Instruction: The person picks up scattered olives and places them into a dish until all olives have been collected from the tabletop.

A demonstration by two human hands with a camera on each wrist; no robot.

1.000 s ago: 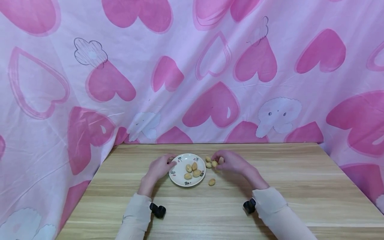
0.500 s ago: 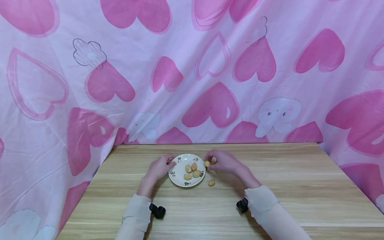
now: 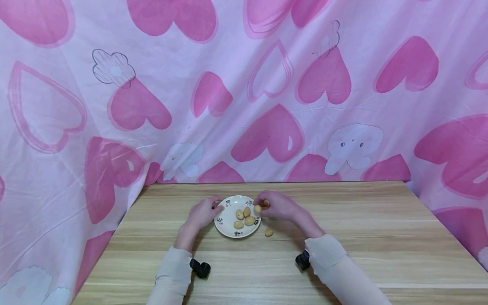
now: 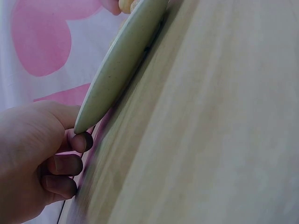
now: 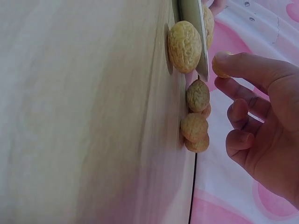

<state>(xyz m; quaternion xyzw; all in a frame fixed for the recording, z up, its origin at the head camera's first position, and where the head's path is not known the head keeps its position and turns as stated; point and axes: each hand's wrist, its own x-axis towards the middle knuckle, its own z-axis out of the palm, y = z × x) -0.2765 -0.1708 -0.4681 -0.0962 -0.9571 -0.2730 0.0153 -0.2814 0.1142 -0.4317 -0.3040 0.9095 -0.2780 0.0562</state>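
A white plate [image 3: 228, 220] with small printed figures holds several tan, wrinkled walnuts [image 3: 249, 220]. At its left rim, my left hand [image 3: 202, 213] grips the edge, thumb on top and a finger underneath, as the left wrist view shows. My right hand [image 3: 280, 206] pinches one walnut [image 5: 218, 70] between thumb and index finger, just over the plate's right edge. The other fingers of that hand curl loosely. One loose walnut [image 3: 268, 232] lies on the table right of the plate. Several more walnuts [image 5: 197, 95] sit beneath the right hand, hidden from the head view.
The wooden table [image 3: 244, 271] runs back to a pink heart-patterned cloth [image 3: 267, 131] hung behind and to the sides. Black wrist cameras [image 3: 200, 268] are strapped at both sleeve cuffs.
My right hand has moved left from the group of walnuts to the plate's right rim, bringing one walnut with it. The left hand and the plate have stayed in place.
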